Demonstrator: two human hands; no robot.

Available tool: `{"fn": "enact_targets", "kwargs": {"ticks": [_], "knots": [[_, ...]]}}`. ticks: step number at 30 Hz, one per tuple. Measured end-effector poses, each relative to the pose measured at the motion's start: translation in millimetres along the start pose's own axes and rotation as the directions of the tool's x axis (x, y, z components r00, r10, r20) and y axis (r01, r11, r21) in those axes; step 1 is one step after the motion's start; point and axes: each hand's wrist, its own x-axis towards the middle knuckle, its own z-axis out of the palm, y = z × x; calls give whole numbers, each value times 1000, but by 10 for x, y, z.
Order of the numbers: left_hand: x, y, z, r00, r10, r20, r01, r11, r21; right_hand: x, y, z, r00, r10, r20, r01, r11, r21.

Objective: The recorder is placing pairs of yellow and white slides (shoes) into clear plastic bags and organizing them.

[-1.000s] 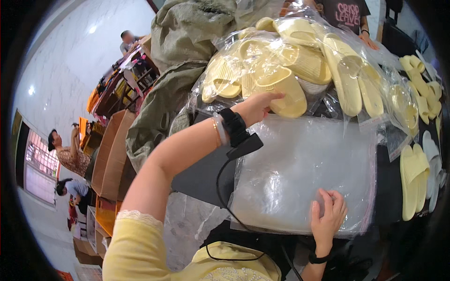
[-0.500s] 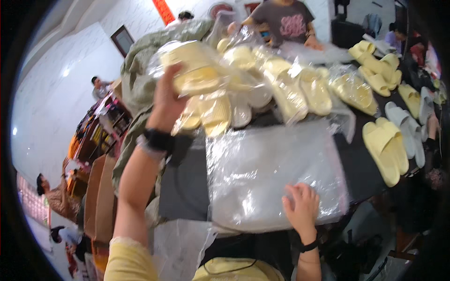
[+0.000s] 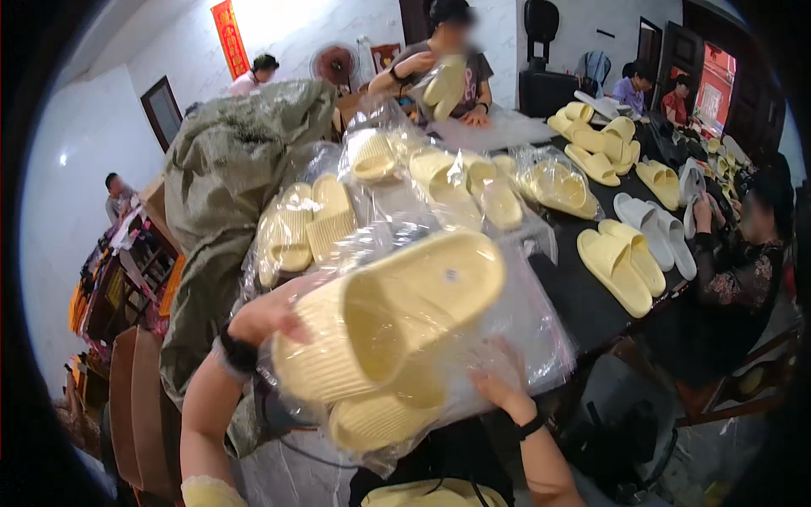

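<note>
We see matt, ribbed foam or rubber in the pale yellow slippers (image 3: pixel 397 321), wrapped in glossy, crinkled clear plastic bag (image 3: pixel 541 338). The grey-green sack (image 3: pixel 228 169) looks like coarse woven cloth, though blur leaves us unsure. The table (image 3: pixel 583 304) is matt black.

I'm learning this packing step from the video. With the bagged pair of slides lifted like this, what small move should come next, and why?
Probably lower the bagged yellow slides toward the stack of flat clear bags. The left hand holds them up close to the camera, while the right hand only touches the plastic below, so the pair hangs unsupported.
</note>
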Motion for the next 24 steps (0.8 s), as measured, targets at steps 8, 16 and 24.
{"fn": "enact_targets", "kwargs": {"ticks": [8, 16, 24], "knots": [[667, -900, -295, 818, 286, -500, 294, 538, 790, 206, -15, -52, 956, 175, 235, -192, 980, 52], [-366, -1128, 1311, 838, 310, -449, 262, 493, 830, 99, 63, 53, 955, 253, 157, -287, 923, 257], [-331, -1399, 1611, 789, 309, -531, 255, 622, 740, 270, -145, -421, 866, 323, 383, -411, 895, 174]]}}
